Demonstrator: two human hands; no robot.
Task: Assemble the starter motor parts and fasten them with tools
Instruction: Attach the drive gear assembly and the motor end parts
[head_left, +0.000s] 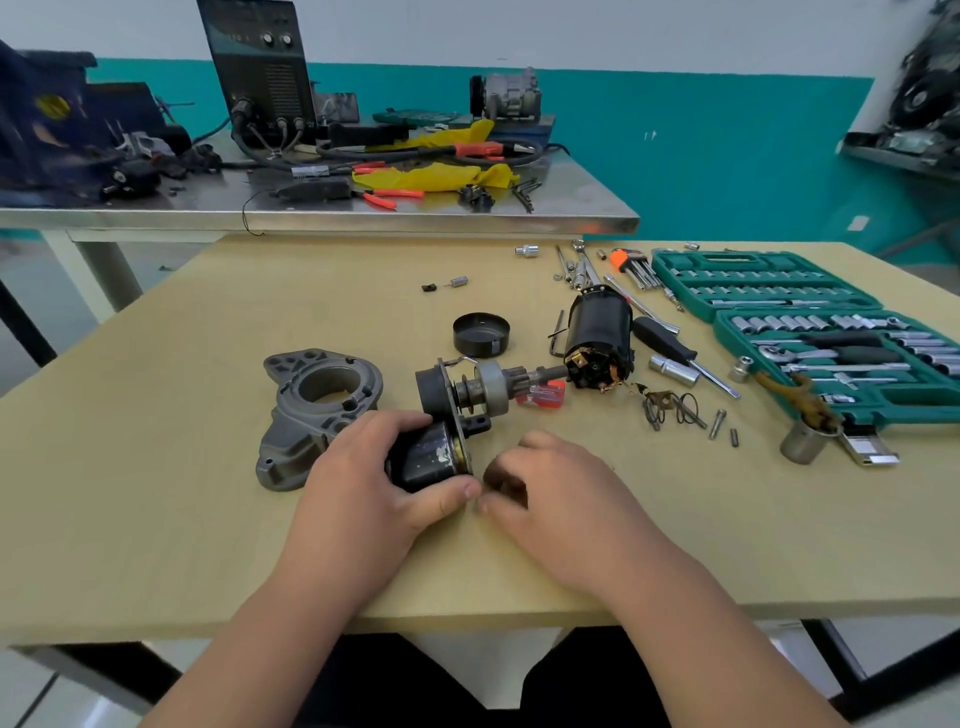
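Left hand (376, 470) gripping black motor cylinder (423, 457) on counter (156, 519), right hand (553, 501) at its 3 o'clock, fingers curled, grasp unclear, grey housing (306, 415) at 9 o'clock

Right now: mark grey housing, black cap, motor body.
grey housing (296, 415): head view, casting below bore
black cap (478, 345): head view, side wall
motor body (600, 327): head view, black casing
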